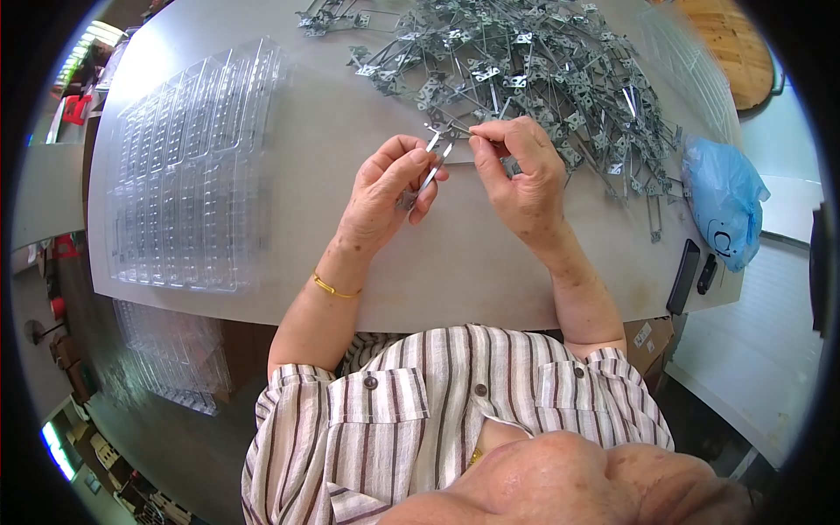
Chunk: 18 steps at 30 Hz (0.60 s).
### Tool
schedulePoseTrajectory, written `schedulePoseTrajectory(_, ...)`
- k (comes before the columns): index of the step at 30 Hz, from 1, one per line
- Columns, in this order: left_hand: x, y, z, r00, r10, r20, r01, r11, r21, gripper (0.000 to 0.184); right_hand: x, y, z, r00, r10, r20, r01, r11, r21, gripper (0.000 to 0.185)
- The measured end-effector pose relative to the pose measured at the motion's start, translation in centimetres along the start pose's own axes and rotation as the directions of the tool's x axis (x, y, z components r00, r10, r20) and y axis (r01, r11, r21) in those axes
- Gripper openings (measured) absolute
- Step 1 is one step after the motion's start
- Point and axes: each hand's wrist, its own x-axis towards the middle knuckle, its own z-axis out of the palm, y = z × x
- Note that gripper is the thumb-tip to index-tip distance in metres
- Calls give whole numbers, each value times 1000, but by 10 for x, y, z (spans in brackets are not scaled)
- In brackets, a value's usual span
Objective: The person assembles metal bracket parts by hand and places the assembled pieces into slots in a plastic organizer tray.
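Note:
My left hand point(385, 188) is closed around thin, shiny metal strips point(430, 175) that stick up between thumb and fingers. Small flat plates seem to be at their ends, partly hidden by the fingers. To its right, my right hand point(525, 171) pinches the end of a slender metal part point(461, 129) between thumb and forefinger. That part reaches left toward the pieces in my left hand; whether they touch, I cannot tell. Just beyond both hands spreads a large tangled pile of metal rod-and-plate parts point(516, 74).
Clear plastic trays point(188, 175) lie at the table's left, with more trays point(175, 350) below the edge. At the right are a blue plastic bag point(722, 201), a black phone-like object point(683, 276) and a smaller black item point(707, 274). A cardboard box point(649, 346) stands under the table.

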Motion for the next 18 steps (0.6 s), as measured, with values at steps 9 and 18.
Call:
schedulePoseTrajectory(9, -1, -1, 2, 1000, -4, -4, 4, 999, 33, 16, -3, -8, -6, 999, 27, 21, -25, 996, -88, 9)
schedulePoseTrajectory(18, -2, -1, 3, 999, 16, -32, -11, 989, 144, 19, -7, -16, -9, 989, 130, 72, -126, 991, -54, 4)
